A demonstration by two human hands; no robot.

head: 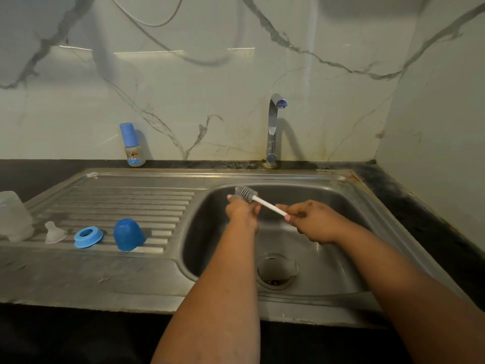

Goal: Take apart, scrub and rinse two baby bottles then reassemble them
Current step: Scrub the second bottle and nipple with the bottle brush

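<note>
Over the sink basin point(328, 195), my right hand point(309, 219) grips the white handle of a bottle brush point(265, 203). My left hand point(242, 210) is at the grey bristle head, its fingers around the bristles. On the drainboard point(136, 195) lie a clear teat point(53, 232), a blue collar ring point(88, 236) and a blue cap point(128, 234) standing mouth down. A clear bottle body point(13, 216) stands at the far left edge. A second baby bottle point(132, 145), assembled with its blue cap on, stands by the wall.
A chrome tap point(273, 130) rises behind the basin; no water runs from it. The drain point(277, 270) sits at the basin's bottom. A dark counter point(420, 206) runs along the right and back. Marble wall tiles close the back and right.
</note>
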